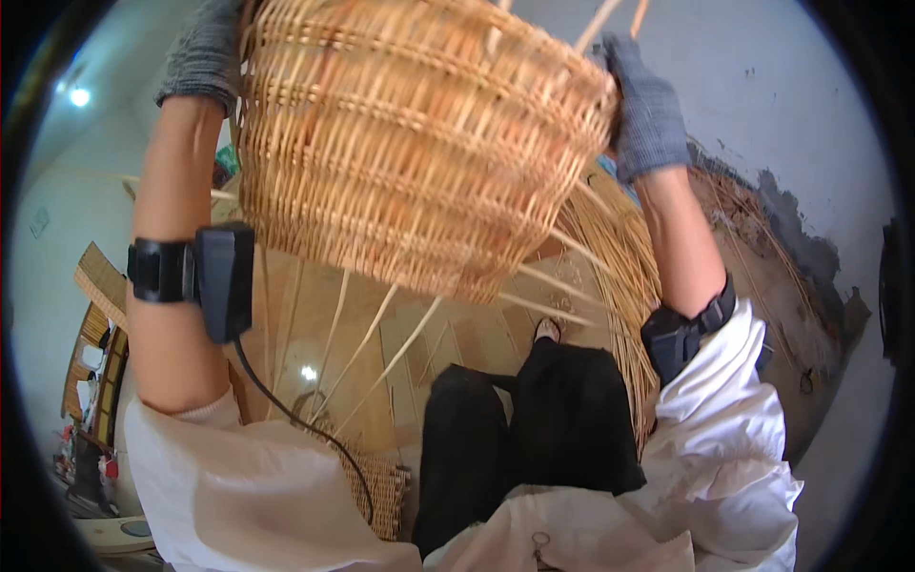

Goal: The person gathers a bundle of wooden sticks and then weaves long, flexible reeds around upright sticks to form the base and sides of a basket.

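A large tan wicker basket (400, 143) is raised high before me, tilted, and fills the upper middle of the view. Loose pale wicker rods (372, 329) stick out past its lower end and fan down toward the floor. My left hand (202, 57), in a grey knitted glove, grips the basket's left side. On the other side my right hand (650, 114), gloved alike, holds the edge. The fingers of both hands are mostly hidden by the basket or the edge of the view.
A long bundle of wicker rods (624, 286) lies to the right of my legs. Another woven wicker piece (379, 496) is by my left knee. Cluttered shelving (93, 367) stands at far left. More rods (739, 205) lie along the right wall. A black cable (315, 424) hangs from my left arm's device.
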Tool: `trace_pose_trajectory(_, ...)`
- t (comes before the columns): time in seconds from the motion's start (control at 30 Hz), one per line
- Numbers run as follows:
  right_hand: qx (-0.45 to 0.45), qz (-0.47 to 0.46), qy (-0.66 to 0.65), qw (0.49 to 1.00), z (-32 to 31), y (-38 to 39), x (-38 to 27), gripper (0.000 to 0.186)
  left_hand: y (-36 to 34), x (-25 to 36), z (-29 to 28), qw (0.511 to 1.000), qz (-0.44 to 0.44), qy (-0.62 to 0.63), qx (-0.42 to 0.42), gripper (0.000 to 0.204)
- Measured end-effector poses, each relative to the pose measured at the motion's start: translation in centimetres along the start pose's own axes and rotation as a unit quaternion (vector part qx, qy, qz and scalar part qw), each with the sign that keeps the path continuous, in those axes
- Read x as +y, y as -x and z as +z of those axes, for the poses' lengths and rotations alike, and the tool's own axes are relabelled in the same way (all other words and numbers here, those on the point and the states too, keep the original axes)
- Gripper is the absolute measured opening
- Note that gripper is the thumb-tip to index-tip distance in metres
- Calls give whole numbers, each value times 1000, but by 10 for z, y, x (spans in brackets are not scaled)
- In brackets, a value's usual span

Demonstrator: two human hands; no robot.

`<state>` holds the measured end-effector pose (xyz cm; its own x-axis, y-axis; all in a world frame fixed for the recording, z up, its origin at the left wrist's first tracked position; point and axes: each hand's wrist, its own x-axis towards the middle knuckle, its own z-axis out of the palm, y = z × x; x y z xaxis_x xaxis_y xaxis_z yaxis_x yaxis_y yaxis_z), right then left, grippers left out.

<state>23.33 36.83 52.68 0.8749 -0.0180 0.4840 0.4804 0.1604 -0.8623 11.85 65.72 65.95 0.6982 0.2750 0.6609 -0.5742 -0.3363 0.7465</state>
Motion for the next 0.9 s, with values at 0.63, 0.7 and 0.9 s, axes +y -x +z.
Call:
trace_pose_trajectory(0.63, -64, 198, 89, 974, -32, 141, 193, 28, 371, -212, 60, 934, -125, 203, 265, 23)
trace_pose_trajectory(0.7, -48, 187, 82, 978, -37, 145, 185, 27, 366, -209, 58, 927, -149, 223, 261, 21)
trace_pose_trajectory(0.9, 54, 95, 92, 990, -73, 163, 194, 26, 346, -235, 70, 927, -163, 266, 207, 20)
